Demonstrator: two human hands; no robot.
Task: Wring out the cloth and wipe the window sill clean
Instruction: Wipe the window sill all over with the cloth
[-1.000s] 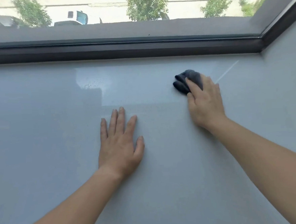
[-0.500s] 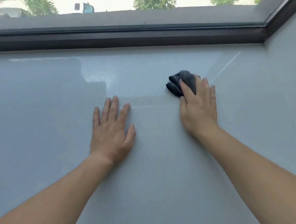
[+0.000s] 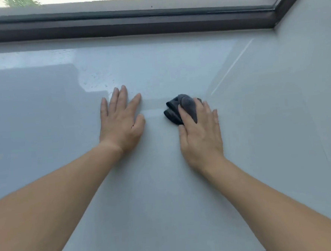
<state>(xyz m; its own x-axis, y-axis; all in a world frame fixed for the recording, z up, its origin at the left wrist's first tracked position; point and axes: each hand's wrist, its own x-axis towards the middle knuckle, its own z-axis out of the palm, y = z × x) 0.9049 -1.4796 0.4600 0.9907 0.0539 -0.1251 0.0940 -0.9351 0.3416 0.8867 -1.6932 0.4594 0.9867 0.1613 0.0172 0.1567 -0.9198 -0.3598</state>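
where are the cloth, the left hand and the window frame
cloth (image 3: 172,113), head view, bunched dark folds left of the fingers
left hand (image 3: 120,121), head view, back of hand
window frame (image 3: 134,26), head view, dark bottom rail

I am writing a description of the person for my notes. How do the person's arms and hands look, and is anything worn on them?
Both forearms are bare as far as the picture shows: no sleeve is visible. The left hand and the right hand wear no gloves. I see no ring, watch or bracelet on either wrist or on the fingers. The fingernails look short and unpainted.
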